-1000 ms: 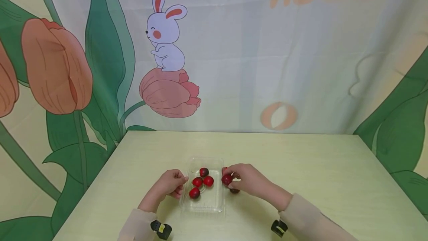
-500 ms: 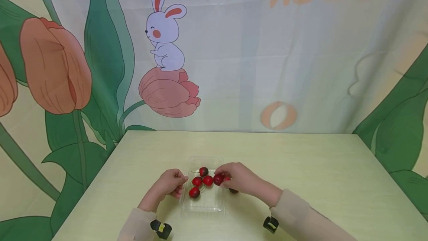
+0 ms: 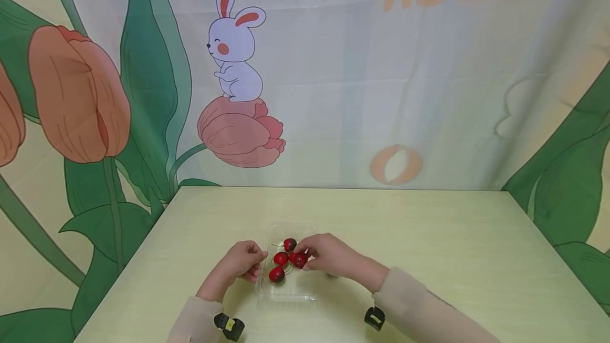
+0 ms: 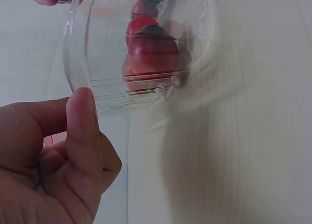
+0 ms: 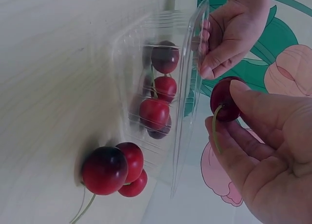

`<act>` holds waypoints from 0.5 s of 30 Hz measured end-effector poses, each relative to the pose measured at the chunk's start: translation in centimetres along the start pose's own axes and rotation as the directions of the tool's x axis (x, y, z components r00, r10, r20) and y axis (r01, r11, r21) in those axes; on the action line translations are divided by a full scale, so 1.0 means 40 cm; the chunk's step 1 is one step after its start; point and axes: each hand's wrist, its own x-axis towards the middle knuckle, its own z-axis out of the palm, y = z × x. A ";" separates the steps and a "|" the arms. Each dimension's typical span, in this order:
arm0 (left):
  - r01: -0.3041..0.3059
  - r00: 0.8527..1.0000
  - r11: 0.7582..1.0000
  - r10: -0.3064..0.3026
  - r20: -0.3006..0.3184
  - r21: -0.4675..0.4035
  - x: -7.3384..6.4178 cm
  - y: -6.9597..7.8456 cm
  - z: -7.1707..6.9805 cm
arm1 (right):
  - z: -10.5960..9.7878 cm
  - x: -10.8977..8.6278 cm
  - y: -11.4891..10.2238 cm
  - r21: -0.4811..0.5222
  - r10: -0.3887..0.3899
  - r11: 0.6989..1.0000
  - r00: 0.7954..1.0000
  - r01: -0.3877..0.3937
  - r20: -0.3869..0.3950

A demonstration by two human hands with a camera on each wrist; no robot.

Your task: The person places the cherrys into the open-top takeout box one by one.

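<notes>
A clear plastic box [image 3: 301,291] stands on the table with several red cherries [image 3: 277,274] inside, some with thin green stems. My left hand [image 3: 243,261] pinches the box's left rim between thumb and fingers. Over the box, my right hand [image 3: 332,256] pinches a dark red cherry [image 5: 224,99] by its body, its green stem hanging along a finger. In the right wrist view this cherry is apart from the ones in the box. Three more cherries [image 5: 104,170] lie close together on the table beside the box; in the head view my right hand hides nearly all of them.
The pale wooden table [image 3: 429,242] extends to both sides of the box and behind it. A printed curtain [image 3: 333,68] with tulips and a rabbit hangs at the table's back edge. Black straps with small devices [image 3: 374,318] sit on both wrists.
My right hand has carried its cherry leftward, from beside the box's right rim to above the cherries in the box. My left hand has stayed on the left rim.
</notes>
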 end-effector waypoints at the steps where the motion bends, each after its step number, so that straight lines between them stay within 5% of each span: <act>1: 0.001 1.000 1.000 -0.001 0.000 0.002 0.000 0.000 0.000 | 0.002 0.002 -0.002 -0.007 -0.003 1.000 1.000 0.003 0.003; 15: 0.003 1.000 1.000 -0.003 -0.002 0.013 0.003 0.000 0.000 | 0.027 0.032 -0.001 -0.112 -0.031 0.993 0.993 0.044 0.111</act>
